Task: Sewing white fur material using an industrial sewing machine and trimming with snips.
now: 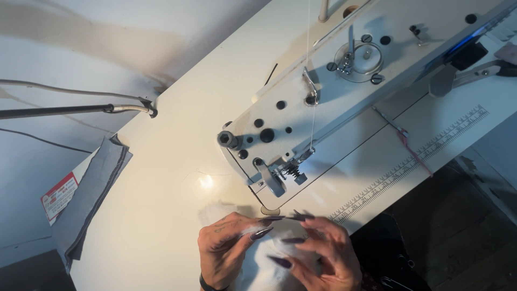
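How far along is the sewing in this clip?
Early. Done: the sewing machine looks threaded. In hand: the left hand and right hand pinch a white fabric piece at the table's front edge, short of the presser foot. Left: feeding it under the needle; grey fabric waits aside.

I'm in a sewing workshop. An industrial sewing machine (328,102) is set into my pale table (172,178), with a measuring ruler (414,161) printed along the edge at 3 o'clock. A gooseneck lamp arm (81,109) reaches in at 9 o'clock above folded grey fabric (91,194).
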